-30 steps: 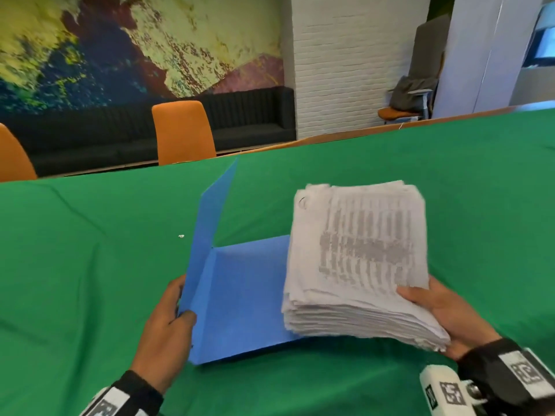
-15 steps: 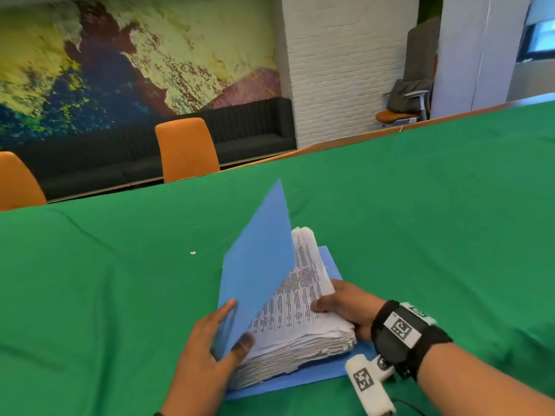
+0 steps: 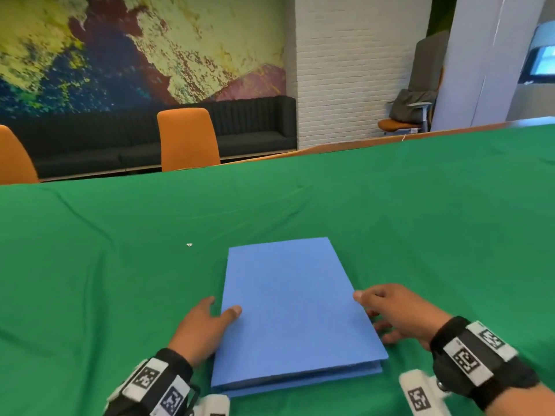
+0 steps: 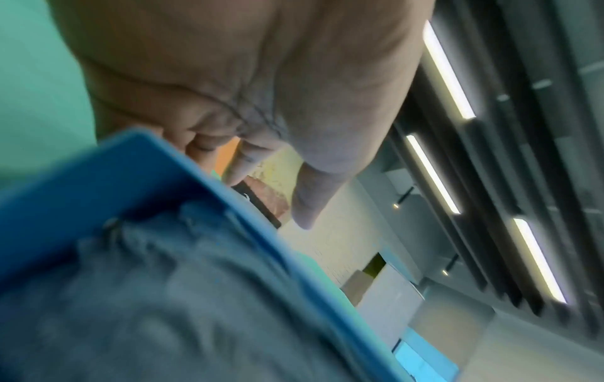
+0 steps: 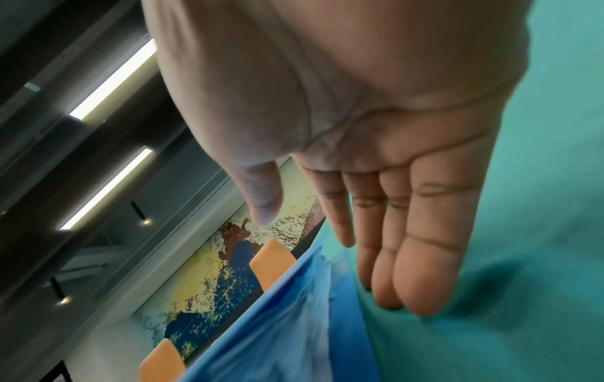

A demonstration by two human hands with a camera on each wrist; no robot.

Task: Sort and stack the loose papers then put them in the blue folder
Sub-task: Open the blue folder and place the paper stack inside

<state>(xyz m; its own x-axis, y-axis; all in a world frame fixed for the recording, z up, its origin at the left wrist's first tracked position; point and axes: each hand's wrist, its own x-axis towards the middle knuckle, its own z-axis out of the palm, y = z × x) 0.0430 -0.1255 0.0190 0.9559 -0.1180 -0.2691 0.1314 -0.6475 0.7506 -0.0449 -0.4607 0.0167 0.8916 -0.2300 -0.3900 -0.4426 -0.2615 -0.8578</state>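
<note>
The blue folder [image 3: 294,310] lies closed and flat on the green tablecloth [image 3: 120,265], close in front of me. The paper stack is inside it; only its edges show between the covers, in the left wrist view [image 4: 163,310] and the right wrist view [image 5: 294,323]. My left hand [image 3: 222,306] rests at the folder's left edge with the thumb lying on the top cover. My right hand [image 3: 375,310] sits against the right edge, its fingers [image 5: 392,258] straight and together beside the folder [image 5: 261,349], holding nothing.
A tiny white scrap [image 3: 189,244] lies on the cloth to the far left of the folder. Two orange chairs [image 3: 187,139] [image 3: 15,157] stand beyond the table's far edge, with a dark sofa [image 3: 255,127] behind them.
The stack went down onto the open folder, and my left hand swung the front cover over it. The folder is now closed, and both hands have come to its sides.
</note>
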